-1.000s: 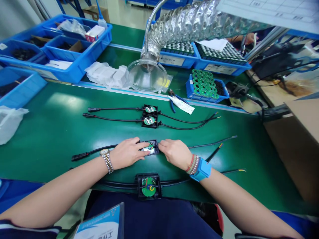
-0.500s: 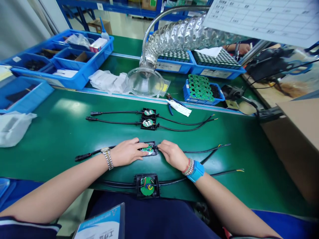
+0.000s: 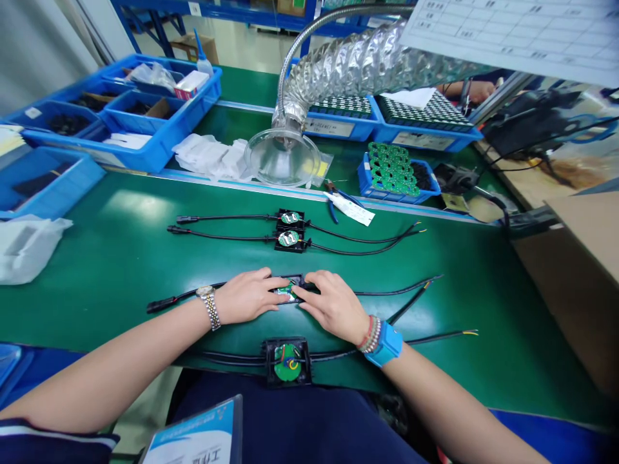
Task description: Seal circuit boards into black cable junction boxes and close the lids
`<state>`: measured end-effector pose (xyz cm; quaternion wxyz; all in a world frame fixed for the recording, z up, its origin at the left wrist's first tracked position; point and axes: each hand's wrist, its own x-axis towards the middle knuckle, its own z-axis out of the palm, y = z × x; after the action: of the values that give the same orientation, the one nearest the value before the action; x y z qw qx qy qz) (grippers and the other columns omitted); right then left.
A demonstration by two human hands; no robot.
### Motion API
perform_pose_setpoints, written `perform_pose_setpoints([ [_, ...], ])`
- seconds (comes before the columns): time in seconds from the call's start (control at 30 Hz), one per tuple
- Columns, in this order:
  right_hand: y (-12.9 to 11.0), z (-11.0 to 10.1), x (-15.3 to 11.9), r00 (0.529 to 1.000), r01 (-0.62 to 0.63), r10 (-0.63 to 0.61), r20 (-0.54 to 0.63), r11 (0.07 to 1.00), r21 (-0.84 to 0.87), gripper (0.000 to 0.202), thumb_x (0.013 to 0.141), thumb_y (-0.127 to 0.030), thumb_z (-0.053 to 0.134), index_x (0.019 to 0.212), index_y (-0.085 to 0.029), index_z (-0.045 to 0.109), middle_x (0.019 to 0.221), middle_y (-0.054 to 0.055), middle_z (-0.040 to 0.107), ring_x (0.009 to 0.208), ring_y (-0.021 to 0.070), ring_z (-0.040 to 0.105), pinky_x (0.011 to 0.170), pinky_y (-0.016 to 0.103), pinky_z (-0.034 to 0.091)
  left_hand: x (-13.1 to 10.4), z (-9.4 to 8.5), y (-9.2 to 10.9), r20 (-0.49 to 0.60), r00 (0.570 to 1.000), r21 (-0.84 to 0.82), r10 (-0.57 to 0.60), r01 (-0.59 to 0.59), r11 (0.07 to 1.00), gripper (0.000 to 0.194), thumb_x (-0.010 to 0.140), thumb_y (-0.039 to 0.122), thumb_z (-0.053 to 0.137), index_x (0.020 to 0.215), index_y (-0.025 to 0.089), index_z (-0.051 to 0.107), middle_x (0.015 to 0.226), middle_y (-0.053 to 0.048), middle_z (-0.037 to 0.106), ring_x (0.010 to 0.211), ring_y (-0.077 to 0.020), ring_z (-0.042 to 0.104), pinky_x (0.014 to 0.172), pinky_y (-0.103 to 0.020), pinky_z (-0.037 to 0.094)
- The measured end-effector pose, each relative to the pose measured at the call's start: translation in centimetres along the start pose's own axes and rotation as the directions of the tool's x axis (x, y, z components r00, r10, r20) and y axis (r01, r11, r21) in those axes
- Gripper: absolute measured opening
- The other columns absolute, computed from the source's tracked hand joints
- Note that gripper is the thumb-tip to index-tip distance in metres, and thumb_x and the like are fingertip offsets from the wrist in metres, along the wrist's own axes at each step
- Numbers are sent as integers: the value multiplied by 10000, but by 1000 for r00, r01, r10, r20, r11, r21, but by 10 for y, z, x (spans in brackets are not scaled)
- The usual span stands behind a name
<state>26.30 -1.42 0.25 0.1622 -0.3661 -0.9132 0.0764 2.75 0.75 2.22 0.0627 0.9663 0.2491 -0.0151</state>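
Both hands are down on the green worktop (image 3: 97, 258) near its front edge, meeting over a small black junction box (image 3: 290, 288) with a green board inside and a black cable (image 3: 184, 298) running out of each side. The left hand (image 3: 246, 296) lies flat with the fingers stretched onto the left part of the box, pressing rather than gripping. The right hand (image 3: 331, 303) comes in from the other side, fingers loosely spread and resting on the box's right end, not clamped round anything as far as I can see. Right at the front edge sits another box (image 3: 287, 361), lid off, round green board showing. Further back toward the middle of the worktop, two more wired boxes (image 3: 290, 229) lie just beside each other. Along the back edge there's a clear fume funnel (image 3: 283, 154) on a silver hose, blue pliers (image 3: 333, 205), and a blue tray of green boards (image 3: 394, 173).
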Motion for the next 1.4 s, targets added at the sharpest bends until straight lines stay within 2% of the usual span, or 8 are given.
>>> perform_pose_setpoints([
  [0.3,-3,7,12,991,65,-52,121,993,-103,332,915,-375,399,1138,-181,550,980,98,519,832,198,442,691,322,350,1,0,0,20,1000,12,-8,7,1000,284,895,344,413,1134,301,561,1251,-40,434,872,-184,441,714,-297,442],
  [0.57,-5,19,6,995,98,-98,9,995,-32,312,937,-301,365,1155,-148,529,1091,80,562,836,183,425,701,319,362,1,-1,0,10,1000,29,-15,15,999,273,890,335,418,1107,301,581,1238,-50,437,869,-189,472,734,-326,463],
  [0.73,-10,17,12,993,103,-100,62,993,-56,298,932,-317,371,1103,-162,560,1028,70,579,815,190,409,678,328,355,3,-1,1,23,999,5,-24,24,1000,265,886,332,420,1075,288,601,1248,-53,444,882,-205,495,737,-352,478],
  [0.87,-15,14,14,996,81,-76,55,992,-94,310,934,-320,368,1121,-153,550,1038,82,576,820,194,403,666,331,348,-5,-6,0,9,999,-64,-47,48,997,268,866,318,462,1104,296,584,1310,-48,411,964,-223,514,844,-401,458],
  [1.0,-14,17,11,996,80,-76,45,992,-96,296,931,-327,383,1118,-170,551,1016,73,586,826,192,412,668,328,344,-19,-10,-4,-74,957,-254,-279,252,934,331,875,283,447,1201,236,491,1280,-68,463,1051,-197,524,874,-337,461],
  [1.1,-12,20,10,997,75,-74,25,995,-69,288,929,-326,392,1112,-177,558,964,70,598,834,188,421,685,320,348,-21,-6,-5,-87,890,-312,-448,402,861,224,888,256,423,1041,174,563,1031,-57,610,910,-171,589,805,-299,484],
  [1.3,-12,20,10,997,76,-76,-9,996,-44,267,922,-314,416,1089,-182,577,944,74,602,833,184,431,702,304,360,-12,-5,-1,-42,879,-255,-474,450,856,224,885,232,407,908,165,619,905,-63,636,832,-175,599,762,-282,460],
  [1.4,-13,19,10,997,72,-72,-7,996,-47,259,916,-311,428,1083,-183,580,939,69,603,834,186,432,701,307,365,-7,-15,-5,118,869,-344,-480,489,802,313,898,266,351,787,159,623,787,-44,647,721,-159,591,686,-267,442],
])
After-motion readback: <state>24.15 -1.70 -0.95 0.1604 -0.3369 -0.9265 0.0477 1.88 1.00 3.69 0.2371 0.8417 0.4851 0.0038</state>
